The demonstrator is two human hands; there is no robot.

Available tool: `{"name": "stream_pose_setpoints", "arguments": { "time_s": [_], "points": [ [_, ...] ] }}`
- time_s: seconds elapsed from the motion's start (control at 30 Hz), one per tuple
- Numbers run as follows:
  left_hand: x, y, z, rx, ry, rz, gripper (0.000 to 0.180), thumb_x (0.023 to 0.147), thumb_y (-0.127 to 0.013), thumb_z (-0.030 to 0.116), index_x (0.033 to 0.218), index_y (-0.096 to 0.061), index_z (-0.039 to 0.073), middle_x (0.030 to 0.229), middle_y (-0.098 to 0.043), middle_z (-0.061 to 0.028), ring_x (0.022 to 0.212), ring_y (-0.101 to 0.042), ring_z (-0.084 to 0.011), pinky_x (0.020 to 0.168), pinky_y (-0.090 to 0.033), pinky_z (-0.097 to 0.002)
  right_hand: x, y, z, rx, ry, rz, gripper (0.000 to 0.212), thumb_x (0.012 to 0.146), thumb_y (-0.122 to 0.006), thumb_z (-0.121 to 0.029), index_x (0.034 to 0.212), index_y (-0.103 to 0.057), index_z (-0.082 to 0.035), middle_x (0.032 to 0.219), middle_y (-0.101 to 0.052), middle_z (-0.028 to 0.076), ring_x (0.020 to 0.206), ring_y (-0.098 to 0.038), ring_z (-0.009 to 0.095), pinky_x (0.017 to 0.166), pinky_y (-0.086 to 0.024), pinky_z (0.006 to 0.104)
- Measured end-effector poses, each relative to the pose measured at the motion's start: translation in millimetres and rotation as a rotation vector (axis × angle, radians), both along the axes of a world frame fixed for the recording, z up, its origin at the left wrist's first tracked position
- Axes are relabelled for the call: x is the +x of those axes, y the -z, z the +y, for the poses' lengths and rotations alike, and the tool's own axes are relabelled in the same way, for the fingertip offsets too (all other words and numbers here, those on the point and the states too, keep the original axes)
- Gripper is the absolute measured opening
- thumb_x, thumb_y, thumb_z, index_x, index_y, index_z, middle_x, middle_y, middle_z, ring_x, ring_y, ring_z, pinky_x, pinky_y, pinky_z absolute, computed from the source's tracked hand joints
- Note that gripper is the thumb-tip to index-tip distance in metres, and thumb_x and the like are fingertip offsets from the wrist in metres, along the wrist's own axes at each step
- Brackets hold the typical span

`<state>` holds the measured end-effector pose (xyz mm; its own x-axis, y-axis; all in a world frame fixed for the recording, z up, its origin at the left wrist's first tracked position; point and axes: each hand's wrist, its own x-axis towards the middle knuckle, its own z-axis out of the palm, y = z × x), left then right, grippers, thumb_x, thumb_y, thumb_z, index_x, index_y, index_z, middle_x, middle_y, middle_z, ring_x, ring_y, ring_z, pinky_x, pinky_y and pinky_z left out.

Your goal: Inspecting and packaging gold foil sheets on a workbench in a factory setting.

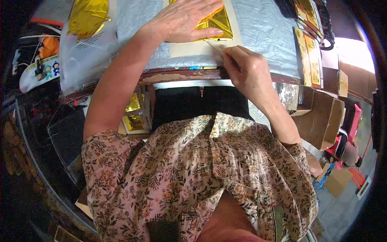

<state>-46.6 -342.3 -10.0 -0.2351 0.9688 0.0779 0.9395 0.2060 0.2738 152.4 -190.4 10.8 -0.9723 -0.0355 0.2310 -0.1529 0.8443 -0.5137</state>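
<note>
Foil (219, 23), gold and creased, lies on the bench (264, 44) under our flat-spread left grip (183, 20), just beyond and left of our right grip (249, 66), which clamps a thin pale stick (215, 46) slanting toward the foil's edge.

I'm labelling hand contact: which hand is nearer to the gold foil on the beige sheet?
Left. The left hand lies on the gold foil; the right hand is apart from it, just below its lower right corner.
</note>
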Motion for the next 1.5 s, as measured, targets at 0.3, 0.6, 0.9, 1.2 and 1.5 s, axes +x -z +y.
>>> {"name": "stream_pose_setpoints", "arguments": {
  "time_s": [0.3, 0.6, 0.9, 1.2, 1.5],
  "points": [
    [-0.5, -1.8, 0.9, 0.0, -0.015, -0.05, 0.091, 0.101, -0.043, 0.065, 0.16, -0.024, -0.003, 0.167, -0.024, -0.0215, 0.157, -0.018, -0.0319, 0.128, -0.013, -0.0477, -8.5, 7.8, -5.9, 0.001, 0.014, 0.035, 0.009, 0.089, -0.071, -0.003, 0.096, -0.07, 0.002, 0.082, -0.07, 0.023, 0.065, -0.07, 0.037, 0.058, -0.054, 0.0397],
    [-1.6, 6.6, 0.0, 0.024, -0.001, 0.04, 0.089, 0.101, -0.047, 0.061, 0.16, -0.024, -0.002, 0.167, -0.024, -0.0211, 0.156, -0.02, -0.0317, 0.127, -0.014, -0.0479, -2.1, -0.8, 1.8, -0.086, 0.022, -0.042, 0.016, 0.09, -0.069, 0.001, 0.105, -0.071, 0.003, 0.086, -0.072, 0.019, 0.066, -0.07, 0.024, 0.059, -0.053, 0.0344],
    [-0.4, 3.2, 0.4, 0.005, -0.015, -0.016, 0.089, 0.101, -0.047, 0.06, 0.16, -0.024, -0.002, 0.167, -0.022, -0.0216, 0.157, -0.018, -0.0317, 0.127, -0.013, -0.0482, 10.9, -5.9, 15.3, -0.043, 0.073, -0.037, 0.016, 0.09, -0.07, 0.0, 0.105, -0.073, 0.003, 0.085, -0.073, 0.018, 0.063, -0.067, 0.02, 0.059, -0.052, 0.0326],
    [-2.1, 4.8, 1.3, 0.023, 0.005, 0.002, 0.091, 0.101, -0.045, 0.063, 0.16, -0.024, -0.003, 0.168, -0.021, -0.0218, 0.157, -0.017, -0.0322, 0.127, -0.012, -0.0486, -0.2, 7.8, 15.8, 0.041, 0.093, 0.03, 0.013, 0.091, -0.07, -0.002, 0.103, -0.072, 0.002, 0.084, -0.072, 0.019, 0.064, -0.069, 0.025, 0.059, -0.052, 0.0343],
    [-1.9, 5.3, 0.2, 0.031, 0.001, -0.004, 0.089, 0.101, -0.048, 0.061, 0.159, -0.025, -0.003, 0.167, -0.023, -0.0227, 0.156, -0.019, -0.033, 0.127, -0.013, -0.049, 7.9, -2.5, 14.4, -0.062, 0.077, -0.051, 0.016, 0.091, -0.07, -0.001, 0.106, -0.073, 0.003, 0.085, -0.073, 0.019, 0.066, -0.069, 0.02, 0.06, -0.052, 0.032]
  ]
}}
